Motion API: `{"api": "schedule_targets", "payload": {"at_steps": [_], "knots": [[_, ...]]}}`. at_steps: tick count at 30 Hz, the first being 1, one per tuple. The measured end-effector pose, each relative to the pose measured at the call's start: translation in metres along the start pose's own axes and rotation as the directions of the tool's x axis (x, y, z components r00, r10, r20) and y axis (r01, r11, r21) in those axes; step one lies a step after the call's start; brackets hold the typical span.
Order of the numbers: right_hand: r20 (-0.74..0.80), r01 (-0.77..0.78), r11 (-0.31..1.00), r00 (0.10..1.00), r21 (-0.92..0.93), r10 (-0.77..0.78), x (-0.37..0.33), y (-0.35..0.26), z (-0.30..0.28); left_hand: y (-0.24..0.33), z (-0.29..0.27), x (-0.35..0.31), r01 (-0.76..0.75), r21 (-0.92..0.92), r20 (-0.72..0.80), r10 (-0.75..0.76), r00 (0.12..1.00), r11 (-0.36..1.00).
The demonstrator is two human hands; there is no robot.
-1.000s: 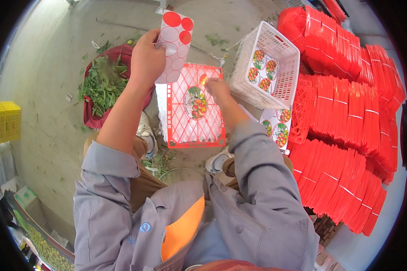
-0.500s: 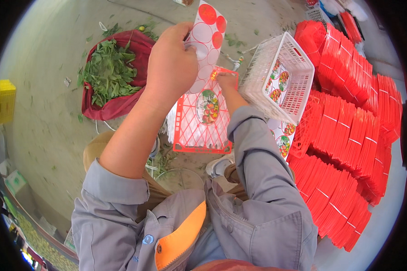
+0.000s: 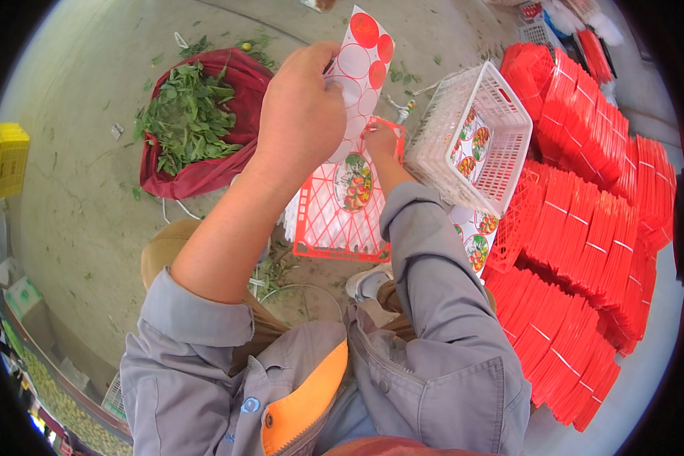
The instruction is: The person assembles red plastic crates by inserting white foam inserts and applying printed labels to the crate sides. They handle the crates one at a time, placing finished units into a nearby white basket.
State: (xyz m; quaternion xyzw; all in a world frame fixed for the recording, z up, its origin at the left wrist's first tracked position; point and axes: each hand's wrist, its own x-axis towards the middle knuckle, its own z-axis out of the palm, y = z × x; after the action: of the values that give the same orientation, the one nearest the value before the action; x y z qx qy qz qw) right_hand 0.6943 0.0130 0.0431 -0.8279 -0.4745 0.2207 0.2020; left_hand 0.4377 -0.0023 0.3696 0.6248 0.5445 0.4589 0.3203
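Note:
My left hand point(image 3: 304, 106) is closed on a sheet of round stickers point(image 3: 363, 72), holding it raised. A few red circles remain on the sheet among pale blank ones. Below it lies a flat red lattice panel point(image 3: 309, 220) on a white stack. A large oval fruit-picture label point(image 3: 355, 182) shows on the panel's middle. My right hand point(image 3: 381, 141) rests at the panel's far edge with its fingers pressed together. Whatever is under those fingertips is too small and covered to make out.
To the right stands a stack of white plastic baskets point(image 3: 429, 163) with fruit-label sheets point(image 3: 467, 152) in the top one. Bundles of red lattice panels point(image 3: 566, 216) pile up beyond. At the left sit a dark red sack point(image 3: 232, 163) of green leaves point(image 3: 190, 121) and a yellow crate point(image 3: 4, 161).
My right fingers have shifted slightly at the panel's far edge, covering the red and gold spot seen there before. The view has moved a little; the left hand still holds the sheet.

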Motion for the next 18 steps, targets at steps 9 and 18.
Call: {"api": "schedule_targets", "payload": {"at_steps": [9,18], "knots": [[0.001,0.109,0.983,0.994,-0.151,-0.11,-0.018,-0.014,0.002,0.0,-0.002,0.001,-0.001,-0.028,-0.003,0.001,1.0,1.0],[0.163,0.17,0.952,0.978,-0.254,-0.131,-0.017,-0.01,-0.003,0.005,-0.004,0.001,-0.004,-0.045,-0.009,0.004,1.0,0.999]]}}
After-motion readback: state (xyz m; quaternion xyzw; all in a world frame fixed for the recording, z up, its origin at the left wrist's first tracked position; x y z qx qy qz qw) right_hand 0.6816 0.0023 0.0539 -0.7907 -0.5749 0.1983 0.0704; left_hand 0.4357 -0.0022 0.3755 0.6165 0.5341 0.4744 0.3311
